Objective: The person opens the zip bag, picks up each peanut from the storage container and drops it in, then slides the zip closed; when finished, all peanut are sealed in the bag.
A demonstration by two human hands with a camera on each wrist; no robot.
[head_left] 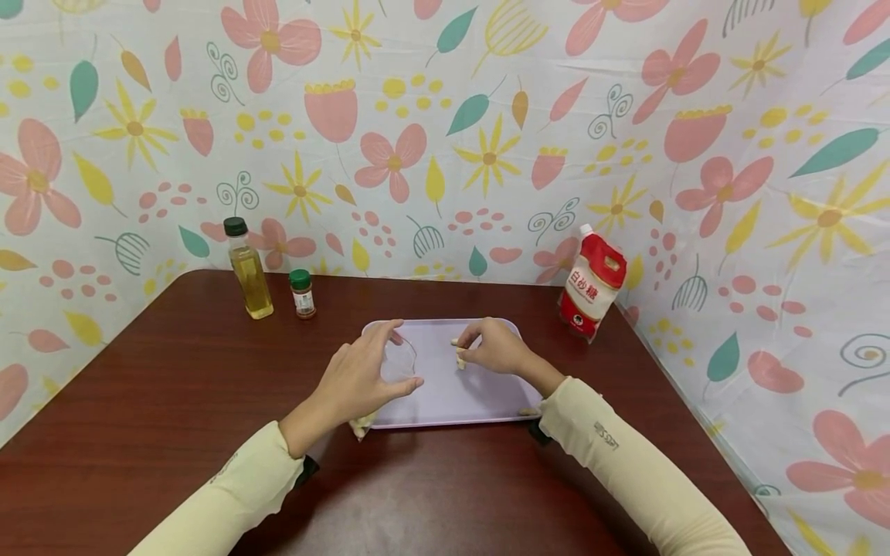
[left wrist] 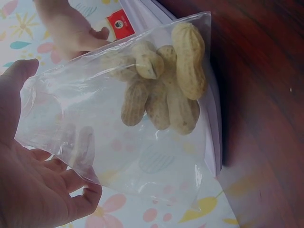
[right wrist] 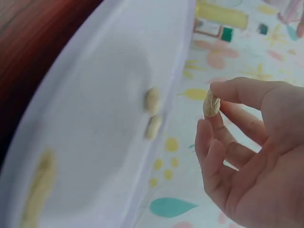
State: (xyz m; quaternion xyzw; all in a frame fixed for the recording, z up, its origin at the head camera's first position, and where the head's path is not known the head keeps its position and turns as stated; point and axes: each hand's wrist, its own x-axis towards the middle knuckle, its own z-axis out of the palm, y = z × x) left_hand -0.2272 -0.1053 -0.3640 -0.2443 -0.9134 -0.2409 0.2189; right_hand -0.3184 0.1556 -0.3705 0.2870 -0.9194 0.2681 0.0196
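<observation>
My left hand (head_left: pixel 358 374) holds a clear plastic bag (left wrist: pixel 128 147) by its mouth, thumb and fingers spread apart. Several unshelled peanuts (left wrist: pixel 190 61) lie gathered at the far end of the bag. Over the lilac tray (head_left: pixel 431 409), my right hand (head_left: pixel 497 347) pinches a single peanut (right wrist: pixel 212 103) between thumb and fingertips. Two more peanuts sit close together on the tray, one (right wrist: pixel 152 100) beside the other (right wrist: pixel 153 126). Another peanut (right wrist: pixel 40 190) rests near the tray's front right edge, blurred in the right wrist view.
At the back left stand an oil bottle (head_left: pixel 252 274) and a small green-capped spice jar (head_left: pixel 302 295). A red and white sugar pouch (head_left: pixel 591 286) stands at the back right. The dark wooden table (head_left: pixel 445 486) meets a flowered cloth (head_left: pixel 445 154) behind and on the right.
</observation>
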